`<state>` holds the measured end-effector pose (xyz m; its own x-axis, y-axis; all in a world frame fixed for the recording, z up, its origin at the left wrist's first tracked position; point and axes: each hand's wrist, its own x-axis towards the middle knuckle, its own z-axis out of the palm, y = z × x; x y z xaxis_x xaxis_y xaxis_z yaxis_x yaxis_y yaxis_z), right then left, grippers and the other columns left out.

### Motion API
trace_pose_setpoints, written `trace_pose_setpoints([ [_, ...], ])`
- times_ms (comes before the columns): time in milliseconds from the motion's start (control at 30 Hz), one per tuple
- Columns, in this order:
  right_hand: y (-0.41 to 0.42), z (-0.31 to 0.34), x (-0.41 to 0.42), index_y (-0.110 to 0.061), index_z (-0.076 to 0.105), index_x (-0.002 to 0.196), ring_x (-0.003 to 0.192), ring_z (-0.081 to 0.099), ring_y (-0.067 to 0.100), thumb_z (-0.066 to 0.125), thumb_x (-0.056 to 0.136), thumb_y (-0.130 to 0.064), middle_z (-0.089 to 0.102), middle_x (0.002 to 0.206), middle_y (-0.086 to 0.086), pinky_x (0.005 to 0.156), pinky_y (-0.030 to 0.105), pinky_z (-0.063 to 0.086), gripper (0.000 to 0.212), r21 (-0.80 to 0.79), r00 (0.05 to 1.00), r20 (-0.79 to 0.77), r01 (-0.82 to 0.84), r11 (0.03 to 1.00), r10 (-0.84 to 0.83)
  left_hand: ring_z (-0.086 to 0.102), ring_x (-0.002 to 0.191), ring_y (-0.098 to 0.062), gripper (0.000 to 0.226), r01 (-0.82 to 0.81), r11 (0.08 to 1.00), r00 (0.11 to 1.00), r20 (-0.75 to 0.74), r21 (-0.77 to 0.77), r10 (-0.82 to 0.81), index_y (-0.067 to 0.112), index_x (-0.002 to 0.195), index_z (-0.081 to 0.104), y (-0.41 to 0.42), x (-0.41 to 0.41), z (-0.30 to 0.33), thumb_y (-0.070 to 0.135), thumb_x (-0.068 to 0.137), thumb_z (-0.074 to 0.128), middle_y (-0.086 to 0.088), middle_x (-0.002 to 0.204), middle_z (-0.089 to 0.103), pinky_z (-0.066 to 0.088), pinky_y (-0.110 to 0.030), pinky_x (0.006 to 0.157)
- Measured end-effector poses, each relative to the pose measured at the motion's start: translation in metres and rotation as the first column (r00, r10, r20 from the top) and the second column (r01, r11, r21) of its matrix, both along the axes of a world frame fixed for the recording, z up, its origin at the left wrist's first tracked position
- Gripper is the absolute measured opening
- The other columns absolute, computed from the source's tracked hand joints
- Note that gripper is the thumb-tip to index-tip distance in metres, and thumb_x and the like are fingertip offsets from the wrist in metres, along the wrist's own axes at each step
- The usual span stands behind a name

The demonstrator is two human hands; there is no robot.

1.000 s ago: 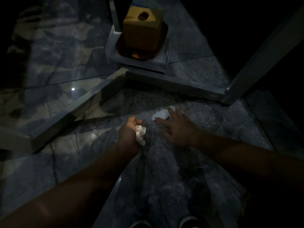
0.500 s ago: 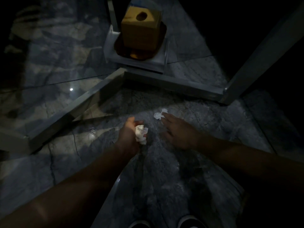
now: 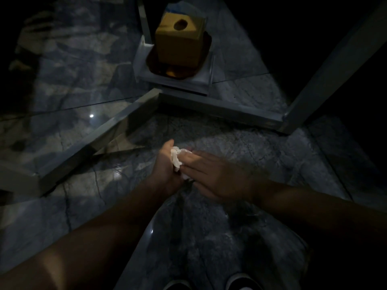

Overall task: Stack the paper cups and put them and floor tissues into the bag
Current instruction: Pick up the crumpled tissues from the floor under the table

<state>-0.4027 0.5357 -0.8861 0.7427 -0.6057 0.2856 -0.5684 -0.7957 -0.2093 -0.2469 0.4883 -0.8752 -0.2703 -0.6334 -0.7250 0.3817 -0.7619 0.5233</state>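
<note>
Where the two hands meet over the dark marble floor (image 3: 240, 147), a crumpled white tissue (image 3: 176, 159) is pressed between them, held well above the tiles rather than lying on them. The left hand (image 3: 165, 166) is curled around the wad from the left, fingers closed on it, while the right hand (image 3: 211, 174) lies against it from the right with its fingers extended and touching the paper; whether those fingers actually pinch it cannot be told in the dim, blurred light. Beyond the hands a grey metal frame (image 3: 219, 109) crosses the floor, meeting an angled bar on the left and a slanted upright on the right. Past that frame a yellow tissue box (image 3: 178, 45) with a round hole in its top stands on a dark tray over a white base (image 3: 207, 80). Two shoe tips (image 3: 240, 283) show at the bottom edge.
</note>
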Motion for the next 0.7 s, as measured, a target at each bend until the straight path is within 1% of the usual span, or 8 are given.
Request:
trace_pose_setpoints([
  [67, 0.001, -0.003, -0.001, 0.0, 0.052, 0.133, 0.139, 0.04, 0.033, 0.048, 0.094, -0.017, 0.049, 0.143, 0.022, 0.117, 0.047, 0.03, 0.043, -0.005, 0.998, -0.055, -0.023, 1.0, 0.023, 0.064, 0.054, -0.018, 0.056, 0.039, 0.999, 0.999, 0.028, 0.02, -0.04, 0.006, 0.085, 0.064, 0.0, -0.004, 0.003, 0.053, 0.099, 0.037, -0.006, 0.058, 0.067, 0.051, -0.023, 0.058],
  [233, 0.0, -0.002, -0.007, -0.003, 0.054, 0.132, 0.142, 0.036, 0.033, 0.043, 0.094, -0.019, 0.05, 0.143, 0.019, 0.121, 0.046, 0.021, 0.043, -0.06, 0.993, -0.107, -0.053, 0.997, 0.046, 0.058, 0.032, -0.009, 0.047, 0.02, 1.0, 0.996, 0.092, 0.006, -0.021, 0.013, 0.077, 0.055, 0.004, -0.009, 0.002, 0.043, 0.105, 0.032, 0.003, 0.041, 0.059, 0.045, -0.012, 0.036],
  [367, 0.0, -0.002, -0.012, -0.007, 0.054, 0.133, 0.143, 0.034, 0.031, 0.047, 0.093, -0.021, 0.048, 0.146, 0.017, 0.122, 0.043, 0.016, 0.044, -0.09, 0.987, -0.153, -0.052, 0.995, 0.038, 0.059, 0.032, -0.008, 0.044, -0.026, 1.0, 0.989, 0.148, -0.008, 0.027, 0.013, 0.078, 0.053, 0.005, -0.01, 0.003, 0.04, 0.107, 0.032, 0.002, 0.04, 0.06, 0.045, -0.011, 0.035],
  [433, 0.0, -0.004, -0.015, -0.008, 0.056, 0.132, 0.139, 0.04, 0.032, 0.049, 0.091, -0.021, 0.05, 0.144, 0.018, 0.12, 0.044, 0.022, 0.044, -0.094, 0.988, -0.15, -0.052, 0.994, 0.038, 0.059, 0.036, -0.012, 0.043, -0.032, 0.999, 0.971, 0.238, -0.013, 0.034, 0.014, 0.077, 0.054, 0.002, -0.011, 0.001, 0.04, 0.107, 0.035, -0.003, 0.049, 0.062, 0.046, -0.014, 0.037],
  [500, 0.0, -0.006, -0.019, -0.008, 0.06, 0.126, 0.131, 0.049, 0.034, 0.054, 0.088, -0.021, 0.056, 0.136, 0.02, 0.114, 0.047, 0.034, 0.04, -0.072, 0.991, -0.134, -0.015, 0.997, 0.005, 0.057, 0.04, -0.017, 0.043, -0.038, 0.999, 0.951, 0.305, -0.007, 0.039, 0.015, 0.077, 0.055, -0.002, -0.011, -0.001, 0.04, 0.106, 0.038, -0.008, 0.058, 0.059, 0.046, -0.016, 0.036],
  [600, -0.003, -0.004, -0.027, -0.006, 0.062, 0.112, 0.109, 0.063, 0.032, 0.059, 0.088, -0.028, 0.065, 0.12, 0.019, 0.094, 0.044, 0.052, 0.033, 0.005, 0.981, -0.133, 0.141, 0.99, -0.139, 0.046, 0.024, -0.013, 0.044, -0.052, 0.998, 0.943, 0.329, 0.022, 0.042, 0.014, 0.077, 0.053, -0.012, -0.011, -0.003, 0.039, 0.107, 0.035, -0.001, 0.031, 0.05, 0.039, -0.01, 0.03],
  [633, -0.004, -0.001, -0.029, -0.007, 0.061, 0.11, 0.102, 0.065, 0.03, 0.059, 0.089, -0.033, 0.067, 0.114, 0.017, 0.089, 0.041, 0.054, 0.034, 0.052, 0.974, -0.14, 0.185, 0.981, -0.176, 0.043, 0.019, -0.01, 0.044, -0.062, 0.998, 0.945, 0.324, 0.023, 0.051, 0.014, 0.077, 0.053, -0.014, -0.012, -0.003, 0.037, 0.108, 0.034, 0.0, 0.027, 0.047, 0.037, -0.008, 0.028],
  [700, 0.0, 0.006, -0.027, -0.011, 0.059, 0.106, 0.089, 0.065, 0.026, 0.055, 0.092, -0.041, 0.067, 0.102, 0.011, 0.079, 0.035, 0.053, 0.034, 0.185, 0.966, -0.123, 0.246, 0.951, -0.226, 0.046, 0.019, -0.008, 0.041, -0.062, 0.998, 0.943, 0.329, 0.013, 0.054, 0.013, 0.078, 0.054, -0.011, -0.013, -0.001, 0.031, 0.109, 0.035, 0.0, 0.028, 0.048, 0.037, -0.009, 0.027],
])
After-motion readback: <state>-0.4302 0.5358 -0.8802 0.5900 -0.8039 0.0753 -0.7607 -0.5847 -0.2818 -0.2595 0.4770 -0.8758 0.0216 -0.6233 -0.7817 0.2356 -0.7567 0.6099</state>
